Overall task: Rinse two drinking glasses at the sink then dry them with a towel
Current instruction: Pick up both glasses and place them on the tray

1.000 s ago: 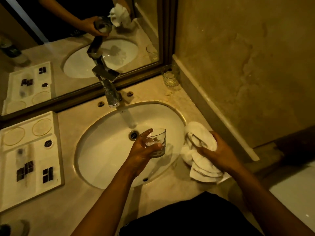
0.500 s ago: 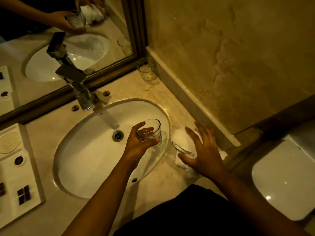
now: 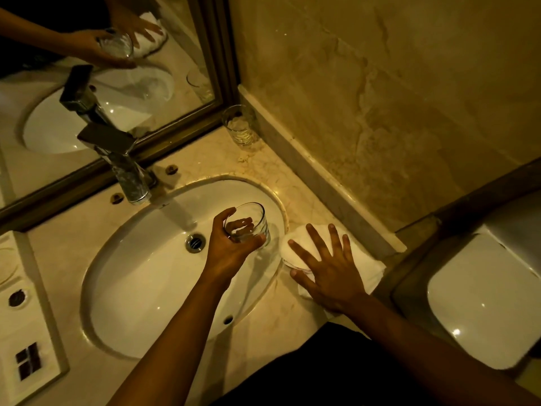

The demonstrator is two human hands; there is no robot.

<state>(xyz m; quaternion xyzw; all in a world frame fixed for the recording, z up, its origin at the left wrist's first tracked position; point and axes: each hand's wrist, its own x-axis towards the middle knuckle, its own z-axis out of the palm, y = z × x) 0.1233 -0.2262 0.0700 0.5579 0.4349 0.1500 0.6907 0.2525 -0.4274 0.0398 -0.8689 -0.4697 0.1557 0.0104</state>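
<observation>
My left hand (image 3: 227,250) grips a clear drinking glass (image 3: 248,222) over the right side of the white oval sink (image 3: 140,276), to the right of the drain. A white towel (image 3: 363,262) lies bunched on the counter right of the basin, and my right hand (image 3: 328,269) rests flat on it with fingers spread. A second glass (image 3: 240,126) stands upright in the back corner, where the mirror meets the wall. The chrome faucet (image 3: 123,162) rises behind the basin.
A framed mirror (image 3: 123,83) runs along the back of the marble counter (image 3: 292,183). A white tray (image 3: 26,332) with small dark items sits at the left. The marble wall closes in on the right, and a white toilet lid (image 3: 483,303) lies below the counter's right end.
My right hand went from gripping the bunched towel to lying flat on it with fingers spread. The view swung to the right. My left hand keeps the glass over the basin.
</observation>
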